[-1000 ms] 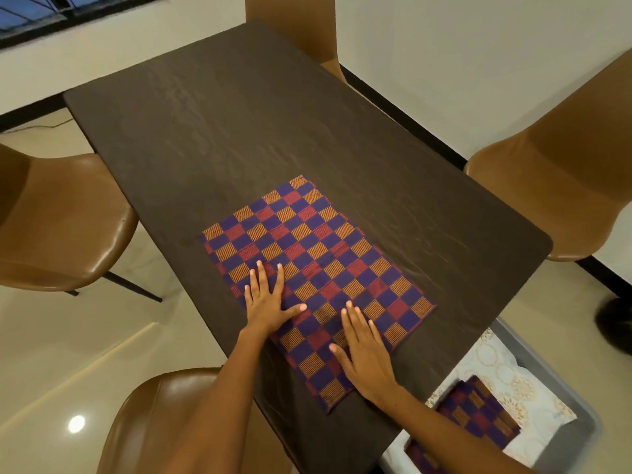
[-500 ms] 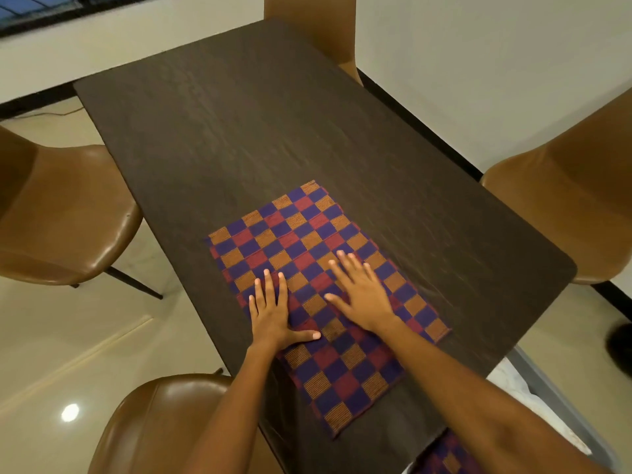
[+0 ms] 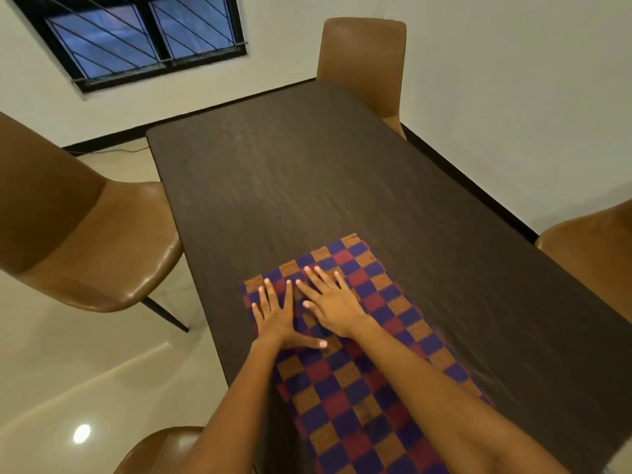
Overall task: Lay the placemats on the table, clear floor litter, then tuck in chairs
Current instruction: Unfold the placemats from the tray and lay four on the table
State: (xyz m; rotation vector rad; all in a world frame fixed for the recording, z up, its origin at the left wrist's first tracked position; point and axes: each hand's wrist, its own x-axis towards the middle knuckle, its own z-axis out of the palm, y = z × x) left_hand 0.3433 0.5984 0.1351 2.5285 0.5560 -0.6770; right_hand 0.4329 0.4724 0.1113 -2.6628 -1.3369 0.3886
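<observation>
A checkered placemat (image 3: 372,292) in purple, red and orange lies flat on the dark wooden table (image 3: 307,172), near its front left edge. My left hand (image 3: 277,316) presses on the mat's far left part with straight, spread fingers. My right hand (image 3: 333,302) lies flat beside it, fingers spread, touching the mat's far end. The two hands sit side by side, almost touching. My forearms cover much of the mat's near half.
Brown leather chairs stand around the table: one at the left (image 3: 85,241), pulled out, one at the far end (image 3: 366,63), one at the right (image 3: 595,248), and one below me (image 3: 160,449). Glossy tiled floor (image 3: 85,371) lies to the left. A window (image 3: 136,35) is on the far wall.
My right hand slid from the mat's near corner up to its far end, beside my left hand. My head tilted up, so the window shows and the bin at the right is out of sight.
</observation>
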